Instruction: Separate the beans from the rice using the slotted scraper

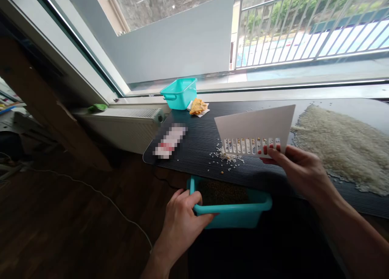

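My left hand (182, 218) grips the left rim of a teal plastic bin (234, 216) held just below the front edge of the dark table (194, 145). The bin holds small dark grains. My right hand (296, 169) pinches the lower right corner of a white slotted card (255, 127), whose slotted edge rests on the table over a small scatter of rice grains (226, 157). A few yellowish grains sit in the slots. A wide heap of white rice (340, 143) lies to the right of the card.
A second teal bin (180, 92) stands at the table's far left corner beside a yellow cloth (198, 106). A blurred white and red packet (170, 141) lies near the left edge. A radiator (124, 123) and a window are behind; a cable (100, 196) crosses the wooden floor.
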Tool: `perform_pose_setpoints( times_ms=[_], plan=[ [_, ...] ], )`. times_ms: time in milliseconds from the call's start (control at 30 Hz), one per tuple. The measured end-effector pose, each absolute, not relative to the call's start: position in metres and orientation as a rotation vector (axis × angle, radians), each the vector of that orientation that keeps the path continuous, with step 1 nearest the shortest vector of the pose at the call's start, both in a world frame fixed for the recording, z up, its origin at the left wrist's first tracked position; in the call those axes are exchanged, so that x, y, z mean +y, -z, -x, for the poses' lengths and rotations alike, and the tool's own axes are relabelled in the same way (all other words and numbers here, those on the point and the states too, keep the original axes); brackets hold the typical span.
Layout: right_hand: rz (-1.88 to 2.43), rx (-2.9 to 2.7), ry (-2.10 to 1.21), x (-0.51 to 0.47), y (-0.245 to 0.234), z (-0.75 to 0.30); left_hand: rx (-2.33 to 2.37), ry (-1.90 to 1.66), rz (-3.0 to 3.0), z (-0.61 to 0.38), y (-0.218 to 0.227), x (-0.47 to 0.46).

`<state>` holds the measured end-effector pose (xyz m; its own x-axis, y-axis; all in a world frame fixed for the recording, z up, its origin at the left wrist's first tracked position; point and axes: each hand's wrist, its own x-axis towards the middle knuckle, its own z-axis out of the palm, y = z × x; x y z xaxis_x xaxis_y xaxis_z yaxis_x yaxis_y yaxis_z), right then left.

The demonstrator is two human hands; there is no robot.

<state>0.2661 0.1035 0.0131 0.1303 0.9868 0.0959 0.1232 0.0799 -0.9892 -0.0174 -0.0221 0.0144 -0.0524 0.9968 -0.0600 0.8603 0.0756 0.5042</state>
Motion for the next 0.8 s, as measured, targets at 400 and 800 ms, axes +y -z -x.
perform_pose_setpoints(
  times_ms=[400, 800],
  plan=[
    [1.283, -1.162, -0.938, 0.099, 0.018, -0.280, 1.994, -0.398, -1.800, 0.016, -0.023, -0.019],
    [1.218, -1.237, -1.001, 0.102, 0.000, -0.260, 1.997, -0.433, -1.809, 0.016, -0.025, -0.018]
  ],
)
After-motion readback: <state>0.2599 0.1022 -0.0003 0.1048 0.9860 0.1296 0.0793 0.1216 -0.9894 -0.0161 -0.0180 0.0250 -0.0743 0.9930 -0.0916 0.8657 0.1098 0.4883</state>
